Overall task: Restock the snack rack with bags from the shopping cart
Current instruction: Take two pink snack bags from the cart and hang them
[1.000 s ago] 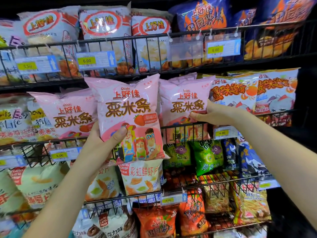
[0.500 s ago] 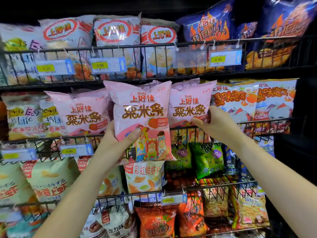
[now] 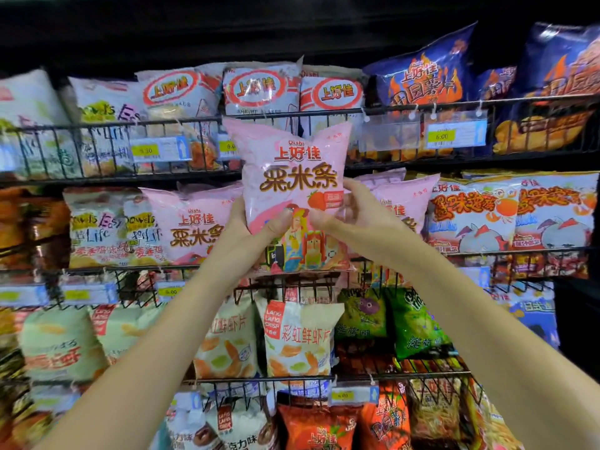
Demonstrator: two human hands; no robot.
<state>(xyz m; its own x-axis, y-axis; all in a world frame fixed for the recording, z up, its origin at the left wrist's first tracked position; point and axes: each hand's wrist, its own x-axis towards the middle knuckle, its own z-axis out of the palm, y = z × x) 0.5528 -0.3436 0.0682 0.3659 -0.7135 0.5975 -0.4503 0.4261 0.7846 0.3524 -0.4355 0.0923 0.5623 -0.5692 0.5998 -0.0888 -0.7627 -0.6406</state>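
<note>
Black wire snack rack (image 3: 454, 160) fills view, brightly lit; black panel (image 3: 227, 27) above; yellow price tags (image 3: 454, 134) clipped on rails.

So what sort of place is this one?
Most likely a shop's snack aisle: tiered wire racks packed with snack bags, yellow price tags clipped to them, and a pink bag held up for shelving.

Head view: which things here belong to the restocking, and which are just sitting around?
In the job: held pink bag, gripped by left hand and right hand; matching pink bags shelved behind it; wire rack.
Just there: blue bags, green bags, price tag.
</note>
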